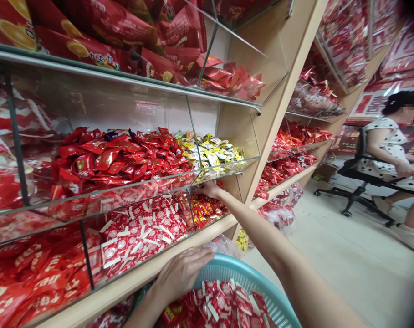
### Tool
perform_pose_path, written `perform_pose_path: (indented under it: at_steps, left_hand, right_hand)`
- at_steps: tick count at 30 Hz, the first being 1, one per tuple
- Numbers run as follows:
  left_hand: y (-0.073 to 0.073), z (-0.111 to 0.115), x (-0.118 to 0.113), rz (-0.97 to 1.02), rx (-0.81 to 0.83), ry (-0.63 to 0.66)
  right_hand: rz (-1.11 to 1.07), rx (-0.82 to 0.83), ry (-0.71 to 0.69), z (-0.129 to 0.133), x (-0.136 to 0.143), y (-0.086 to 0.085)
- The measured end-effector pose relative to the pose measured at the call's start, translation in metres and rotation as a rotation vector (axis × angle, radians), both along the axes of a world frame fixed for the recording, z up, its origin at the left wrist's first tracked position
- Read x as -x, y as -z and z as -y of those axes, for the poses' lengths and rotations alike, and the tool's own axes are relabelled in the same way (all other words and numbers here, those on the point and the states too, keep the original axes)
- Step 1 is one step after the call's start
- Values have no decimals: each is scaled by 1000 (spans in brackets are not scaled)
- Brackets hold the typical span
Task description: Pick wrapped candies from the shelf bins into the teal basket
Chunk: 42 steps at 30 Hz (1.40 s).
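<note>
My right hand reaches over the glass front into a lower-shelf compartment, just above red and yellow candies; its fingers are partly hidden, so what they hold cannot be made out. At the bottom centre, my left hand rests over the rim of a teal plastic basket, fingers stretched out and side by side. Red-and-white wrapped candies fill the basket. White-striped red candies lie in the compartment left of my right hand.
Glass dividers split the wooden shelving. Above my right hand are red candies and yellow-white ones. At the right, a person in a dotted dress sits on a black wheeled chair.
</note>
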<state>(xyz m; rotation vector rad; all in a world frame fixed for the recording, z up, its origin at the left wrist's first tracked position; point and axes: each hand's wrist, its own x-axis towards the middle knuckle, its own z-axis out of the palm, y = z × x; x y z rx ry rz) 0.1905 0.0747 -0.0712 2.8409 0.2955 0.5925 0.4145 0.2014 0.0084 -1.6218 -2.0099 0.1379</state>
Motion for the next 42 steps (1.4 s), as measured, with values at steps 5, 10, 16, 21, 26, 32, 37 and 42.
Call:
perform_pose_path:
  at_steps: [5, 10, 16, 21, 26, 32, 37, 42]
  left_hand:
    - [1, -1, 0, -27, -1, -5]
    - [-2, 0, -1, 2, -4, 5]
    - [-2, -1, -2, 9, -7, 18]
    - [-3, 0, -2, -17, -10, 3]
    - [0, -2, -1, -10, -12, 5]
    - [4, -3, 0, 58, 21, 33]
    - [5, -2, 0, 62, 39, 36]
    - [5, -1, -1, 57, 21, 45]
  right_hand:
    - [-435, -87, -63, 17, -9, 4]
    - [-919, 51, -162, 38, -14, 9]
    - [-799, 53, -117, 40, -19, 12]
    - [-326, -113, -17, 36, -21, 17]
    - [58, -153, 7, 44, -16, 10]
    - [129, -199, -8, 102, -6, -12]
    - [-70, -147, 119, 223, -11, -2]
    - [-504, -17, 573, 375, 1, 54]
